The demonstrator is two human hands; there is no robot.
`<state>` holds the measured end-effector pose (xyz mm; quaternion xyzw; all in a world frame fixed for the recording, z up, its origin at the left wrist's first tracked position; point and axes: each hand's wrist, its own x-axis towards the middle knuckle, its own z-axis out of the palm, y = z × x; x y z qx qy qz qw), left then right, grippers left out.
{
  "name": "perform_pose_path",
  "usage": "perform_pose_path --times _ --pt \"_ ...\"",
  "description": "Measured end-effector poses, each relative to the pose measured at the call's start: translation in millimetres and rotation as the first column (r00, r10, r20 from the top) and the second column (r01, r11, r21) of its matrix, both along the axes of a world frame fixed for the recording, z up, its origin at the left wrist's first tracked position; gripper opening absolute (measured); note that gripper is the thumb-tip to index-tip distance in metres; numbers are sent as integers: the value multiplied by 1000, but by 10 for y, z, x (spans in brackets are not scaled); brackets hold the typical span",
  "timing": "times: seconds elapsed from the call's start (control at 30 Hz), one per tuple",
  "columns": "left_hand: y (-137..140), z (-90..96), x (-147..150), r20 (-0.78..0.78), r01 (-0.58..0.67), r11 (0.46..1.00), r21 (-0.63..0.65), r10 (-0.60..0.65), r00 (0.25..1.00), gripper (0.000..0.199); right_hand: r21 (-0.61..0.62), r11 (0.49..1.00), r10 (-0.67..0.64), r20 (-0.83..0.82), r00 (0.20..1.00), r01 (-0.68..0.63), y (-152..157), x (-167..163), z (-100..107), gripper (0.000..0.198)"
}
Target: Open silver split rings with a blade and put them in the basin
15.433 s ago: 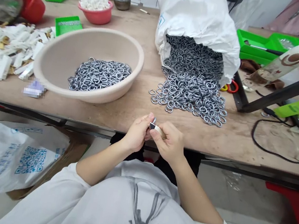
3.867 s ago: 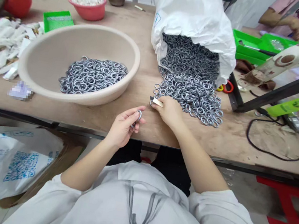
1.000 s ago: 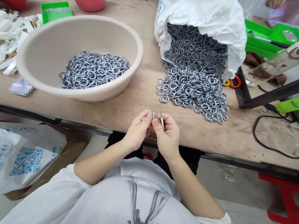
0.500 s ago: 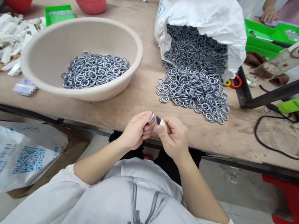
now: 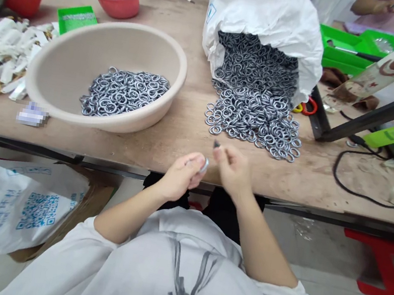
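Note:
At the table's front edge, my left hand (image 5: 181,176) is closed, with a grey metal ring (image 5: 205,165) pinched between thumb and fingers. Just to its right and slightly higher, my right hand (image 5: 233,170) is wrapped around a small dark-tipped tool (image 5: 216,144). Only the tip shows; the fingers cover the remainder. The two hands are a little apart. Beyond them, a heap of loose grey rings (image 5: 254,119) spills from a white sack (image 5: 265,8) lying on its side. More such rings (image 5: 126,95) fill the bottom of a large beige basin (image 5: 72,53) on the left.
White plastic pieces (image 5: 7,53) lie at far left, near a green tray (image 5: 75,21) and a red bowl (image 5: 118,5). On the right are a black metal bar (image 5: 376,114) and a looped black cable (image 5: 336,171). A co-worker's arm (image 5: 372,5) shows at top right.
My hands have moved apart. The right hand has risen with the dark tip now pointing up and away, while the left hand has dropped slightly, still holding a ring.

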<state>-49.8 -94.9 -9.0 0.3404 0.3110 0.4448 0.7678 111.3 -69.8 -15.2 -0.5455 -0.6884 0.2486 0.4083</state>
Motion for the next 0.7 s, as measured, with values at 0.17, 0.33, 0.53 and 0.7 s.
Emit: perform_pose_path --times 0.17,0.33,0.53,0.7 --pt "7 6 -98 -4 -18 1000 -20 18 1000 43 -84 981 -126 423 897 177 451 117 22 26" --pt "138 11 -199 -38 -128 991 -34 126 991 31 -114 977 -55 675 736 178 664 -45 78 24" --pt "214 30 -199 -63 -239 955 -173 232 971 37 -122 984 -89 285 954 129 601 26 76 19" --pt "196 -68 -68 -212 -217 972 89 231 950 47 -352 871 108 -544 832 -343 117 -42 132 47"
